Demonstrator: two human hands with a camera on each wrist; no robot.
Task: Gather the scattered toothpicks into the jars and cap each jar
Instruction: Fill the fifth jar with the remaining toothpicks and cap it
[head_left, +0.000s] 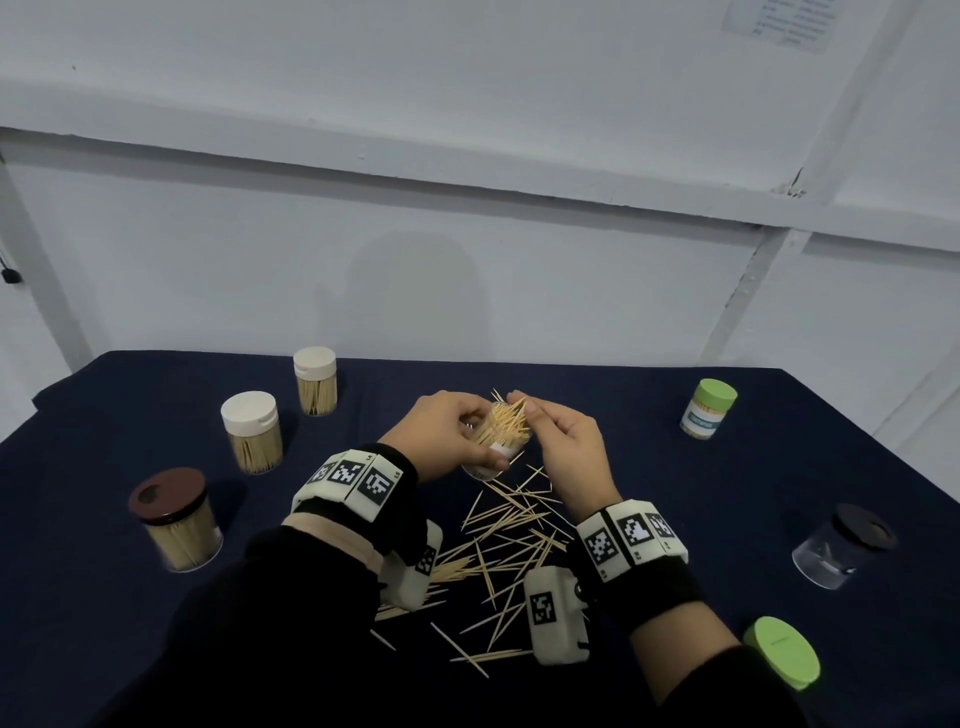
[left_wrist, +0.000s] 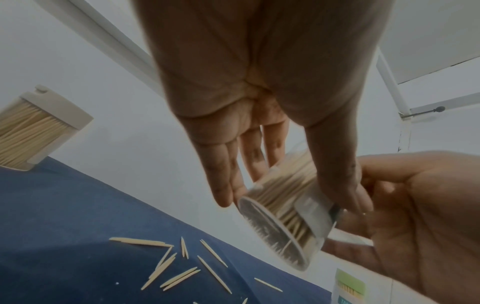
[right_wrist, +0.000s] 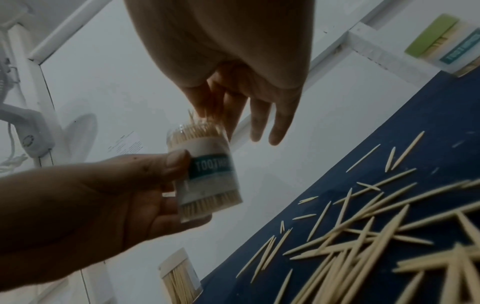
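Clear plastic, with a white label banded in teal, the open toothpick jar (head_left: 497, 439) is packed with pale wooden toothpicks whose tips bristle unevenly from its mouth. The left hand (head_left: 447, 436) forms the grip, thumb and fingers curled round the jar's wall, holding it off the dark blue counter (head_left: 104, 597); its long axis tilts, mouth up and away. Left of the grip stand three capped jars: a brown-lidded jar (head_left: 176, 519) and two white-lidded jars (head_left: 253, 431). At the jar's mouth the right hand (head_left: 566, 447) pinches toothpicks with thumb and forefinger. Below the grip lie the scattered toothpicks (head_left: 511, 540), too many to count, pointing every way. Right of it are a green-lidded jar (head_left: 707, 409), a black-lidded jar (head_left: 841, 545) and one loose green cap (head_left: 782, 652).
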